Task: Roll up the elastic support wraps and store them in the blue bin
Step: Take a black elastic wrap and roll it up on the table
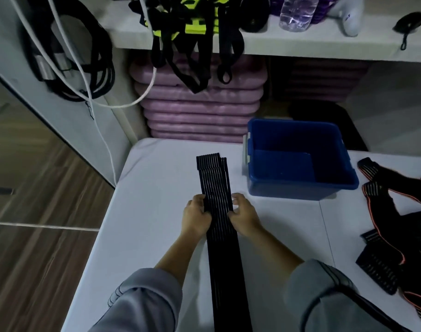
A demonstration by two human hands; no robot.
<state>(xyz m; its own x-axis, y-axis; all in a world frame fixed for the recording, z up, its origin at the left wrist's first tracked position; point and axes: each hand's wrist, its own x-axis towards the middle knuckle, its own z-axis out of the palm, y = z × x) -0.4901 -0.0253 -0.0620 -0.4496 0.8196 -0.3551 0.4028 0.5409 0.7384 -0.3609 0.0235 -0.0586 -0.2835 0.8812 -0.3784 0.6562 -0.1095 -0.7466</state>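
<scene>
White table (152,236) beside wooden floor (37,259) carries the blue bin (300,188); left hand (197,218) and right hand (244,215) clamp their fingers on the black wrap (214,178); its near end is cut off

The elastic wrap (215,185) is black, ribbed along its length with thin pale grey lines. The bin (288,191) is solid blue, with a pale grey handle (246,149) on its left side. The tabletop (156,224) is plain white. The heap of wraps (382,204) on my right is black with fine grey ribbing and orange edging. My sleeves (144,303) are light grey with thin dark stripes. The stacked mats (200,109) are lilac, the harness (195,27) is neon yellow with black straps, and the floor (37,259) is brown wood grain.
</scene>
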